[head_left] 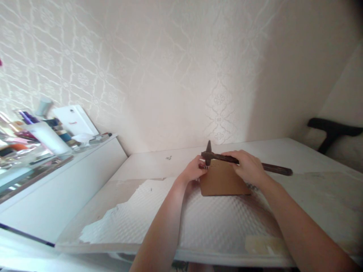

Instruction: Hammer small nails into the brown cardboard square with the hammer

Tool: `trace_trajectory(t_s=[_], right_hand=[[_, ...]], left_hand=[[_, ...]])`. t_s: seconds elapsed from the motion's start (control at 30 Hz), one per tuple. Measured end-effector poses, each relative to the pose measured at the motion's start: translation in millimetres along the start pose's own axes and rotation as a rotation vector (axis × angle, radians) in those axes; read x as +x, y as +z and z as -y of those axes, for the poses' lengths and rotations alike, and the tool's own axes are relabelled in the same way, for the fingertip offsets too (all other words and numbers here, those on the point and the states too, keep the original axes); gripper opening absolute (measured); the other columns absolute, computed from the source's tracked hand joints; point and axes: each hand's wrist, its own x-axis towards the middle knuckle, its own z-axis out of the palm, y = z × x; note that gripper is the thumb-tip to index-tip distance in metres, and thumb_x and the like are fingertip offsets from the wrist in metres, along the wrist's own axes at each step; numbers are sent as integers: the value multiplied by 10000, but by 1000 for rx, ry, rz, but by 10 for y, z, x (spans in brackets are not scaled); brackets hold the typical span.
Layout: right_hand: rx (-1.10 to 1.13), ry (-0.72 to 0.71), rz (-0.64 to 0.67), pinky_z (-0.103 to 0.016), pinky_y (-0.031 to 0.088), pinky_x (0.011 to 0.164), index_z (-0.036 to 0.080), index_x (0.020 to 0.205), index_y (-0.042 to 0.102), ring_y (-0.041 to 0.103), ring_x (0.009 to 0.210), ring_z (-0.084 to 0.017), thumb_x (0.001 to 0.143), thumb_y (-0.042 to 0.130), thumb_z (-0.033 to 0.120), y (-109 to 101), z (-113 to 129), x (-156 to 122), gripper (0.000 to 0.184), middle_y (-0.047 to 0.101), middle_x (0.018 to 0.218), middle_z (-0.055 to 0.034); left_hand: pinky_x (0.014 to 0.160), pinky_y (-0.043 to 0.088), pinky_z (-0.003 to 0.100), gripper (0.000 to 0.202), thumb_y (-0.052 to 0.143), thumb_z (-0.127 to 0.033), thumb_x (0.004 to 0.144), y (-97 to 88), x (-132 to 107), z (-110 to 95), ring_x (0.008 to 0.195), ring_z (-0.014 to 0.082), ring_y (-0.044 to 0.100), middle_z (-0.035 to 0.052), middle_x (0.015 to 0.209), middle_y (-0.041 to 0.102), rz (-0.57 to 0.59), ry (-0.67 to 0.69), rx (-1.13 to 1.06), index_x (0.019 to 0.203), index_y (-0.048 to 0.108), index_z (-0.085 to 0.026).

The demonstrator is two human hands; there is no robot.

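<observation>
My right hand (247,167) is wrapped round the dark handle of a hammer (272,168), close to its head (208,152), which rests at the top left corner of a brown board (222,182). My left hand (193,170) is pinched at that same corner, just under the hammer head; what its fingertips hold is too small to make out. The board lies on a white textured sheet (204,221) on a white table (283,149).
A shelf (93,141) at the left carries several bottles and tubes (45,134) and a white phone-like slab (74,120). A patterned wall (170,75) rises behind the table. A black chair arm (331,130) shows at the far right.
</observation>
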Motion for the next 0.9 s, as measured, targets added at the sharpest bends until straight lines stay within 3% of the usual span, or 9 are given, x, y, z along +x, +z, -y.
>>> trace_trajectory(t_s=[0.9], right_hand=[[0,-12,-47,-273,411,677,275,1056,594,543,874,-183,709,465,51,-5,30,2,433,643,931,6]], left_hand=[[714,425,248,444,541,-1,618,4,-27,-68,755,113,547,17,818,568,1,-27,-27,1022,437,-149]])
